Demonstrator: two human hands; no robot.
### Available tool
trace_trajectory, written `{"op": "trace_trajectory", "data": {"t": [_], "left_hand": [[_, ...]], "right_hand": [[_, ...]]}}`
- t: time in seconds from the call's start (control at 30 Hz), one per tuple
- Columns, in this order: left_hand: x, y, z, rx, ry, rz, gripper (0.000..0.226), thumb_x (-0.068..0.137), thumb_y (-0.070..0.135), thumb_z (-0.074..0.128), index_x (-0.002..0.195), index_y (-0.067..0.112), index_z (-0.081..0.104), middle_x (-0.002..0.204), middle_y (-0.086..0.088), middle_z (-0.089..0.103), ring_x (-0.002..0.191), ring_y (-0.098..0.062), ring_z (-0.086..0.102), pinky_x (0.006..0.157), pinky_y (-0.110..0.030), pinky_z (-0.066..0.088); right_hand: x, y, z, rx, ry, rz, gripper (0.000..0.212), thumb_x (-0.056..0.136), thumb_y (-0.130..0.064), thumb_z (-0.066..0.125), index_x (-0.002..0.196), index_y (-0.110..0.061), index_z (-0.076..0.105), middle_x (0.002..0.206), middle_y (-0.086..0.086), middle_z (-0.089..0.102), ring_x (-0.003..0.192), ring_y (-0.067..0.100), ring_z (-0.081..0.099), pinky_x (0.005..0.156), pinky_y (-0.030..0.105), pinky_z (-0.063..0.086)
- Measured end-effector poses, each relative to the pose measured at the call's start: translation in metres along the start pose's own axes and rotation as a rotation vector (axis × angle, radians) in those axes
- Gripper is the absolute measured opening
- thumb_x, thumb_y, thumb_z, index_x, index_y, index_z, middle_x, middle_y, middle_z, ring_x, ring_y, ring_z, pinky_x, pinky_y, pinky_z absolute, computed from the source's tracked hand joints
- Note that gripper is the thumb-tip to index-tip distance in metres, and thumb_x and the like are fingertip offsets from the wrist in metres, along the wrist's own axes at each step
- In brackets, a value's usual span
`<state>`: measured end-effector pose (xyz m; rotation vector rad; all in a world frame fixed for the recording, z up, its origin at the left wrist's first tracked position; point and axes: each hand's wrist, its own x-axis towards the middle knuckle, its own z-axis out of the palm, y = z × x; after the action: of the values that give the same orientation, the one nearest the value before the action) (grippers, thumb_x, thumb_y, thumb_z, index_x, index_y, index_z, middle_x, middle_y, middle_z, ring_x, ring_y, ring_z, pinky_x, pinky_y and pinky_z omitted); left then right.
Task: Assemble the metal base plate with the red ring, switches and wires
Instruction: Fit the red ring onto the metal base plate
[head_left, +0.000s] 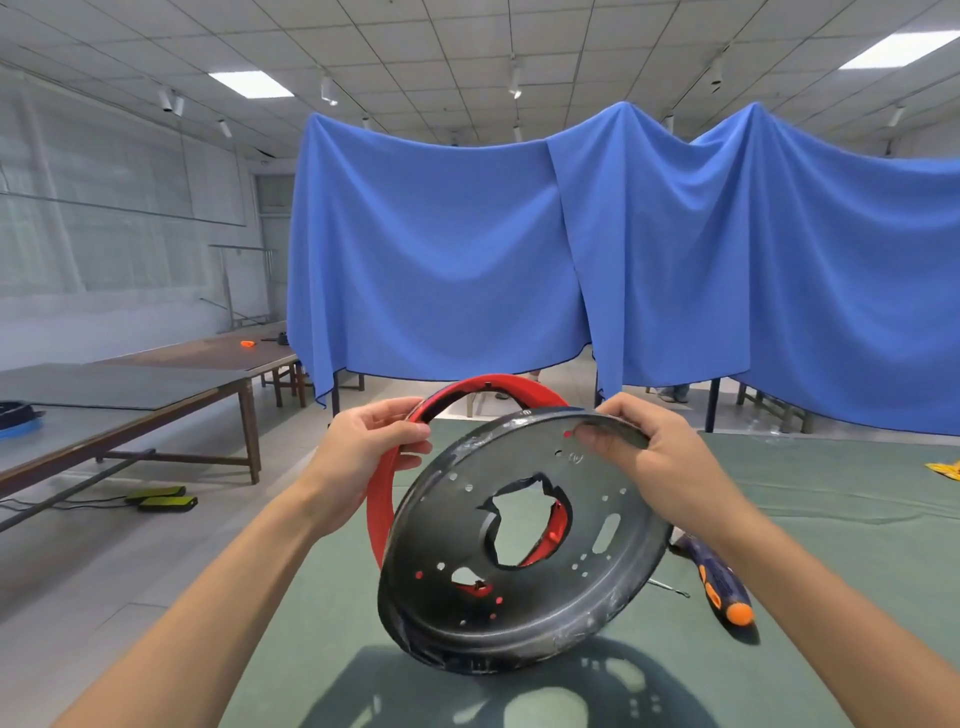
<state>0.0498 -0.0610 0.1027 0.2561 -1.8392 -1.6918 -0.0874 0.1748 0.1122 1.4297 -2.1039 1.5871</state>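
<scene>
A round dark metal base plate (524, 613) with a jagged centre hole and several small holes is held tilted above the green table. My right hand (654, 462) grips its upper right rim, thumb on the face. Behind the plate is the red ring (376, 499), partly hidden by it and showing through the plate's holes. My left hand (363, 447) grips the ring's upper left arc. No switches or wires are visible.
The green-covered table (831, 499) lies below, with a blue and orange screwdriver (719, 582) beside the plate and a yellow item (945, 470) at the right edge. Long tables (156, 395) stand to the left. Blue cloth (571, 249) hangs across the back.
</scene>
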Motion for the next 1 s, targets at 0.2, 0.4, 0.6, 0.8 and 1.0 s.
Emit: {"op": "trace_trajectory", "data": {"t": [0.2, 0.4, 0.6, 0.8, 1.0], "left_hand": [[-0.002, 0.004, 0.0, -0.039, 0.037, 0.029, 0.022, 0.084, 0.003, 0.064, 0.102, 0.014, 0.071, 0.084, -0.007, 0.072, 0.067, -0.016, 0.068, 0.065, -0.023, 0.056], [-0.005, 0.009, -0.004, -0.123, 0.016, 0.058, 0.035, 0.076, 0.012, 0.07, 0.111, 0.016, 0.067, 0.097, -0.008, 0.073, 0.079, -0.022, 0.071, 0.063, -0.024, 0.055], [-0.011, 0.013, -0.003, -0.053, -0.03, 0.093, 0.021, 0.08, 0.018, 0.067, 0.099, 0.023, 0.074, 0.098, -0.004, 0.074, 0.08, -0.016, 0.072, 0.06, -0.021, 0.054], [-0.018, 0.017, -0.001, -0.093, -0.032, 0.072, 0.037, 0.064, 0.026, 0.071, 0.101, 0.02, 0.074, 0.097, -0.007, 0.074, 0.079, -0.02, 0.072, 0.059, -0.023, 0.055], [-0.021, 0.015, 0.0, -0.099, -0.015, 0.078, 0.021, 0.079, 0.013, 0.065, 0.093, 0.023, 0.077, 0.094, -0.004, 0.075, 0.075, -0.017, 0.071, 0.057, -0.023, 0.055]], "right_hand": [[0.003, 0.009, 0.001, -0.009, 0.01, 0.041, 0.011, 0.094, -0.023, 0.058, 0.084, -0.02, 0.056, 0.08, 0.002, 0.059, 0.072, 0.014, 0.05, 0.066, 0.021, 0.039], [0.009, 0.016, 0.002, -0.022, -0.036, 0.118, 0.027, 0.096, -0.006, 0.052, 0.075, -0.023, 0.057, 0.055, -0.021, 0.051, 0.054, 0.003, 0.039, 0.051, 0.013, 0.033], [0.012, 0.005, 0.0, 0.084, 0.033, 0.118, 0.017, 0.096, -0.014, 0.056, 0.081, -0.016, 0.063, 0.068, -0.008, 0.055, 0.061, 0.004, 0.045, 0.055, 0.012, 0.035], [0.013, -0.005, -0.002, 0.067, -0.009, 0.16, 0.01, 0.091, -0.015, 0.063, 0.083, -0.016, 0.068, 0.076, -0.001, 0.065, 0.069, 0.003, 0.055, 0.068, 0.014, 0.043], [0.015, -0.008, 0.0, 0.119, 0.073, 0.242, 0.024, 0.091, -0.019, 0.063, 0.088, 0.004, 0.068, 0.094, 0.028, 0.067, 0.073, 0.023, 0.057, 0.084, 0.05, 0.05]]}}
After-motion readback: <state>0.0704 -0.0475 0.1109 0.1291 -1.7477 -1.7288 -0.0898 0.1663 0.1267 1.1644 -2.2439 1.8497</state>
